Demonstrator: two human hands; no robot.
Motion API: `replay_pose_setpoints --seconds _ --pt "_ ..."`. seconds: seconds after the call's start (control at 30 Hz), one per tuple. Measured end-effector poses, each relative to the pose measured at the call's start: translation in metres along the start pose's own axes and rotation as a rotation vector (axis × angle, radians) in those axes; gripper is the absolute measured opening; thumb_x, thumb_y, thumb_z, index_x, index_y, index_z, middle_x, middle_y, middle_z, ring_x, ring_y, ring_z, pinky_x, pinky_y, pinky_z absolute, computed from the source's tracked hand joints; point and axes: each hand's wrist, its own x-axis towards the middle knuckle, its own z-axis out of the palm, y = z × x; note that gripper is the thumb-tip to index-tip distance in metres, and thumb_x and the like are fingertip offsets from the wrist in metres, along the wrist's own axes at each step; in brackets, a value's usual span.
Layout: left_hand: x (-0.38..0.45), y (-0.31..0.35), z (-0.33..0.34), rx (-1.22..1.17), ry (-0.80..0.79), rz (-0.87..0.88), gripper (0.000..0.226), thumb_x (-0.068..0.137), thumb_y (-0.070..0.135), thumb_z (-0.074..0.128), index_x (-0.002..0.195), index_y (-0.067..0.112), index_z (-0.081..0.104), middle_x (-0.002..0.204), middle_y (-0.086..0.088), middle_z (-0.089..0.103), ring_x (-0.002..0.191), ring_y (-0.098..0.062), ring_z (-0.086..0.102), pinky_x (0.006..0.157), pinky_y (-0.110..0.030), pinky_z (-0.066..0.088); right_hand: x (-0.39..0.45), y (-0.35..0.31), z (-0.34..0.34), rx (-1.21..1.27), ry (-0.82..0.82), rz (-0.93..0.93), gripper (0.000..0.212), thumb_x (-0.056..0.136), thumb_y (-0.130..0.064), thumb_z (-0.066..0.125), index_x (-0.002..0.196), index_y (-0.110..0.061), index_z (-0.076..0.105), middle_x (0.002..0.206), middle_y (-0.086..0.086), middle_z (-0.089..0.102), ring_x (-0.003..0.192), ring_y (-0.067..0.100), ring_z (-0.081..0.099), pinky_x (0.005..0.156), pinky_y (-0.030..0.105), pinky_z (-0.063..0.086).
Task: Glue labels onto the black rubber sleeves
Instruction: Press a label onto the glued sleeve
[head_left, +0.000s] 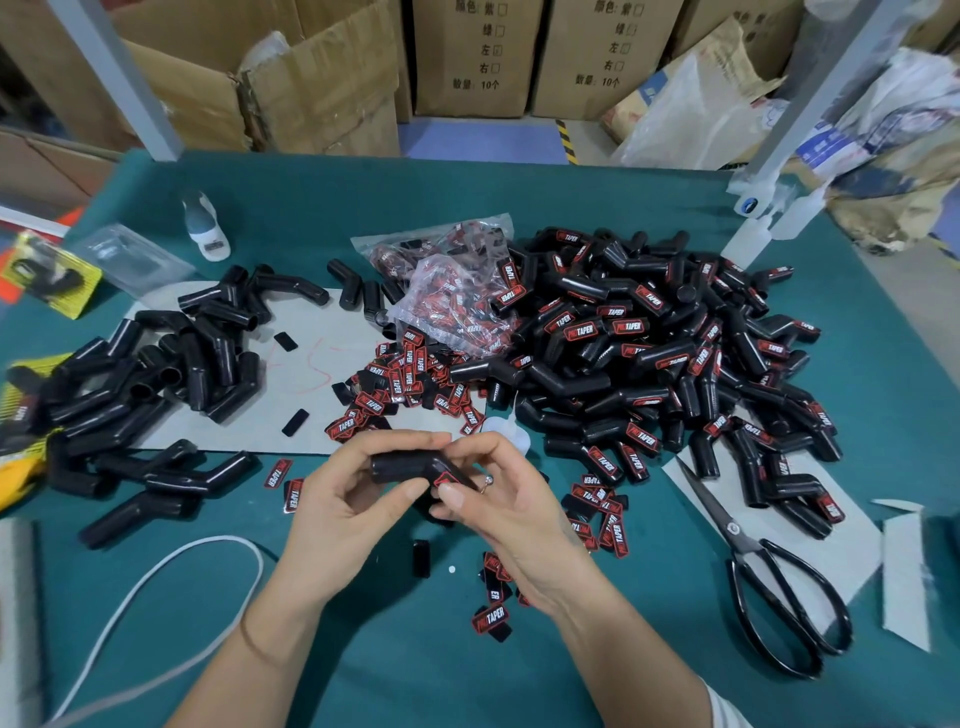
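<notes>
1. Labelled sleeves: large heap to my right on the worktop, done.
2. Bare sleeves: smaller heap to my left, remaining.
3. Loose labels: scattered between the heaps.
4. My left hand grips one rubber sleeve above the near worktop.
5. My right hand pinches a label against it, thumb pressing.

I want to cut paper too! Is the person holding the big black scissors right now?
No, the scissors lie untouched on the table, while both the left hand and the right hand hold a black rubber sleeve.
</notes>
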Motion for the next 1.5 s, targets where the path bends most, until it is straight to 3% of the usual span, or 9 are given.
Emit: replay_pose_setpoints --seconds 0.33,0.5,0.67,0.93,1.1,1.27,1.4,1.5 --pt "0.001 -0.005 0.003 -0.048 -0.010 0.058 0.015 0.097 0.028 0.077 0.112 0.032 0.075 0.126 -0.002 0.074 0.120 -0.024 0.070 0.101 -0.029 0.054 -0.003 -0.001 0.004 0.083 0.027 -0.028 0.022 0.094 -0.007 0.069 0.106 -0.026 0.072 0.108 -0.003 0.069 0.103 0.014 0.065 0.094 0.032 0.054" --pt "0.002 -0.013 0.006 -0.109 0.052 0.047 0.028 0.091 0.007 0.072 0.107 0.030 0.073 0.123 -0.005 0.074 0.119 -0.023 0.069 0.099 -0.029 0.056 -0.003 0.002 0.004 0.169 0.015 -0.035 0.024 0.098 -0.009 0.067 0.120 -0.016 0.071 0.112 0.002 0.071 0.104 0.014 0.064 0.097 0.030 0.052" --pt "0.002 -0.018 0.008 -0.126 0.098 0.037 0.024 0.090 0.008 0.072 0.104 0.028 0.072 0.121 -0.006 0.073 0.118 -0.025 0.067 0.100 -0.032 0.054 -0.002 0.006 0.005 0.173 0.037 -0.064 0.031 0.102 -0.007 0.059 0.132 -0.007 0.065 0.114 0.005 0.068 0.104 0.016 0.061 0.099 0.031 0.051" --pt "0.002 -0.021 0.006 -0.111 0.102 0.033 0.023 0.091 0.010 0.073 0.104 0.028 0.071 0.121 -0.005 0.072 0.119 -0.026 0.065 0.103 -0.036 0.053 -0.003 0.006 0.006 0.116 0.059 -0.109 0.034 0.104 -0.012 0.057 0.138 -0.010 0.063 0.114 0.006 0.069 0.106 0.020 0.062 0.100 0.034 0.052" --pt "0.002 -0.016 0.004 -0.147 0.052 -0.006 0.017 0.092 0.028 0.080 0.106 0.029 0.071 0.125 -0.004 0.071 0.121 -0.025 0.064 0.103 -0.037 0.052 -0.008 0.003 0.003 -0.155 0.169 -0.306 0.024 0.102 -0.018 0.062 0.125 -0.022 0.070 0.120 0.009 0.065 0.102 0.027 0.070 0.092 0.035 0.057" --pt "0.005 -0.019 0.002 -0.193 -0.005 0.018 0.024 0.102 0.034 0.069 0.121 0.018 0.069 0.139 -0.017 0.063 0.133 -0.043 0.057 0.112 -0.044 0.048 -0.011 -0.016 -0.015 -0.326 0.386 -0.658 0.028 0.107 -0.024 0.055 0.134 -0.026 0.065 0.120 0.006 0.058 0.091 0.029 0.067 0.081 0.037 0.058" --pt "0.007 -0.028 0.002 -0.108 0.081 -0.027 0.024 0.103 0.037 0.068 0.119 0.019 0.072 0.132 -0.014 0.066 0.128 -0.040 0.059 0.109 -0.040 0.051 -0.004 -0.039 -0.049 -0.207 0.694 -0.652 0.023 0.106 -0.028 0.061 0.129 -0.028 0.062 0.108 -0.006 0.065 0.094 0.018 0.068 0.082 0.030 0.057" --pt "0.010 -0.032 -0.001 -0.039 0.133 -0.059 0.026 0.102 0.042 0.068 0.117 0.022 0.073 0.126 -0.008 0.069 0.125 -0.033 0.061 0.106 -0.032 0.052 0.010 -0.048 -0.076 -0.233 0.823 -0.589 0.017 0.104 -0.024 0.062 0.120 -0.028 0.065 0.106 -0.001 0.063 0.096 0.020 0.071 0.078 0.030 0.059"
